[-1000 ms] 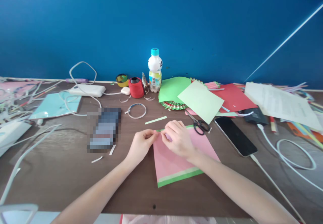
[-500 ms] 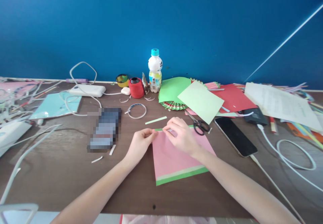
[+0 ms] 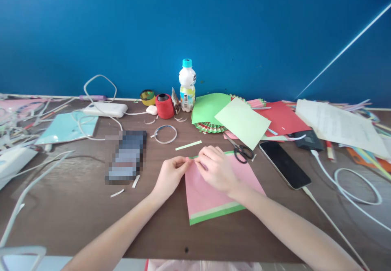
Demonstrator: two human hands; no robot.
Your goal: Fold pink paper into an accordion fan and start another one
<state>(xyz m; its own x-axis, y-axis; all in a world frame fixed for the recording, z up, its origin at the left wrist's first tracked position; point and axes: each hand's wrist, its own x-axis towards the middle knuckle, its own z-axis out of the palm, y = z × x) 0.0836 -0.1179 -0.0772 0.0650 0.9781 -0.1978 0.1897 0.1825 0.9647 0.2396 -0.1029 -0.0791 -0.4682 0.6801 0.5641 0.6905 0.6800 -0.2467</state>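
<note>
Nearest us, the table's [image 3: 171, 238] front edge crosses below our forearms, and just beyond its middle lies the pink paper [image 3: 210, 199], banded in pale and deeper green along its near side. We cannot tell whether those bands are separate sheets. At the paper's far left corner, our left hand [image 3: 171, 174] pinches it between thumb and fingers; just beside, our right hand [image 3: 218, 169] has its thumb and bent fingers closed on the far edge, its forearm crossing over the sheet. Left of our hands, toward the table's left edge, white scraps [image 3: 136, 181] lie near a dark, pixelated slab [image 3: 127, 157]. To the right we have a black-screened phone [image 3: 285, 165], plugged into a white cable, and black-handled scissors [image 3: 239, 148] at the paper's far right corner. Past our fingers lies a pale green strip [image 3: 188, 145]. Toward the table's back edge, we see a red roll [image 3: 165, 107] near an upright white bottle [image 3: 187, 88], then a pale green sheet [image 3: 243, 122] overlapping a brighter green one [image 3: 210, 106], a red sheet [image 3: 282, 118] and, toward the far right corner, a printed white sheet [image 3: 339, 124]. Behind everything rises a blue wall [image 3: 195, 18].
</note>
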